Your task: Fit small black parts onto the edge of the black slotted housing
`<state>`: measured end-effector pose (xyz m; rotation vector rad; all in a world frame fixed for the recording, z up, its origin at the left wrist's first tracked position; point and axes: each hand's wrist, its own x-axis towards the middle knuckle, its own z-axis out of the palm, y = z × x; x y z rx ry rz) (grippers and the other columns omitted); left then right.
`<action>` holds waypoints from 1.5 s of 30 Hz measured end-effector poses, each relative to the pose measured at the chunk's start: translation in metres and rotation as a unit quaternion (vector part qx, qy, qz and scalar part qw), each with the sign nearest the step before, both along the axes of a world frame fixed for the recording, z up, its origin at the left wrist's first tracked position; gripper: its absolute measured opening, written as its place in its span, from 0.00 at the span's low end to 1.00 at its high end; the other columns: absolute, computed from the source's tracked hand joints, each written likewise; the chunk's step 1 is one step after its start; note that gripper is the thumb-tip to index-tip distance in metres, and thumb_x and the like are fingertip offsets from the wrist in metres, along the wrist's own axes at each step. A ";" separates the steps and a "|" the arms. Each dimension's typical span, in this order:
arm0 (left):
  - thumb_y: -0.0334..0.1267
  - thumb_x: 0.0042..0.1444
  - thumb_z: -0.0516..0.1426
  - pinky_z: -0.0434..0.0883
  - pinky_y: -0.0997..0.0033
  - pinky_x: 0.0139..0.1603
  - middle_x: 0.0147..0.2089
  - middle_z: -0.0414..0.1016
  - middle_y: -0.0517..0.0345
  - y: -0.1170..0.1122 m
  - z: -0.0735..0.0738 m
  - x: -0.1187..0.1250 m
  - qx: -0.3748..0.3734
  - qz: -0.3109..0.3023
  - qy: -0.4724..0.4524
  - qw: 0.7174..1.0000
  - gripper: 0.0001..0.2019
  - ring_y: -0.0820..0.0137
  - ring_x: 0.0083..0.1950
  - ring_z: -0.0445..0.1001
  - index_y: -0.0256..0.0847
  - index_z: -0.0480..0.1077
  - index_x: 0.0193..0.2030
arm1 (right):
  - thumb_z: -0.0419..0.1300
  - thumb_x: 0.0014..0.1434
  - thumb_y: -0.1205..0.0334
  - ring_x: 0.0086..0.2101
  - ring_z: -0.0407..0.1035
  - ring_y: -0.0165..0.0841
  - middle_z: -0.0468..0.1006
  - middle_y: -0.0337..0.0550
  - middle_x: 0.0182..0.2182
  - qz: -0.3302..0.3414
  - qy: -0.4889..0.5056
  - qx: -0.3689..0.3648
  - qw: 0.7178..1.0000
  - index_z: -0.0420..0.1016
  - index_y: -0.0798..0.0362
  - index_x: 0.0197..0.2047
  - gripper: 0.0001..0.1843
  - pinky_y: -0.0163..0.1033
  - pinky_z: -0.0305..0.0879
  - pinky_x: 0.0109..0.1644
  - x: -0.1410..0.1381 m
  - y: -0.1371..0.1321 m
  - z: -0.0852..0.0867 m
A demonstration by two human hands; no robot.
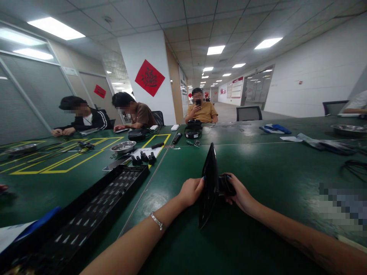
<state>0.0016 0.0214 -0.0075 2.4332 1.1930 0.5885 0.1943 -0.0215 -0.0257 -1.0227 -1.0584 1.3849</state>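
A flat black panel [208, 187] stands on edge on the green table [258, 164], seen almost edge-on. My left hand [191, 191] grips its left face, fingers curled against it. My right hand [239, 193] is closed round a small black part [225, 185] on the panel's right side. A silver bracelet sits on my left wrist.
A long black tray [94, 214] of small parts lies to the left, with several small black pieces [143, 157] and a metal bowl [124, 146] beyond it. Three people sit across the table. Cables and another bowl [348, 129] lie far right.
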 end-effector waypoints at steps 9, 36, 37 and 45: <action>0.45 0.61 0.34 0.60 0.74 0.31 0.24 0.66 0.56 -0.002 0.002 -0.001 0.010 -0.005 0.016 1.000 0.23 0.69 0.28 0.66 0.39 0.61 0.24 | 0.46 0.58 0.53 0.15 0.63 0.28 0.69 0.35 0.19 -0.001 -0.006 -0.004 1.000 0.58 0.51 0.46 0.16 0.28 0.53 0.13 -0.001 -0.001 -0.001; 0.48 0.62 0.34 0.56 0.75 0.26 0.19 0.58 0.60 -0.001 0.000 0.001 0.002 0.029 -0.004 1.000 0.28 0.74 0.23 0.60 0.36 0.63 0.20 | 0.47 0.57 0.51 0.15 0.63 0.28 0.69 0.36 0.20 0.004 -0.009 -0.004 1.000 0.58 0.51 0.47 0.18 0.29 0.52 0.13 0.000 -0.001 0.001; 0.47 0.62 0.34 0.56 0.75 0.27 0.19 0.59 0.59 -0.001 0.000 0.001 0.009 0.027 0.000 1.000 0.28 0.73 0.23 0.60 0.36 0.64 0.21 | 0.47 0.57 0.51 0.15 0.63 0.28 0.69 0.36 0.20 0.003 -0.009 -0.005 1.000 0.58 0.51 0.47 0.18 0.29 0.52 0.13 0.000 -0.001 0.001; 0.45 0.62 0.37 0.55 0.74 0.28 0.24 0.67 0.57 -0.006 0.002 0.000 0.078 0.035 0.047 0.995 0.22 0.70 0.26 0.66 0.38 0.65 0.27 | 0.48 0.56 0.50 0.15 0.64 0.28 0.70 0.36 0.21 0.005 -0.010 0.001 1.000 0.58 0.51 0.47 0.19 0.29 0.53 0.13 0.000 -0.001 0.001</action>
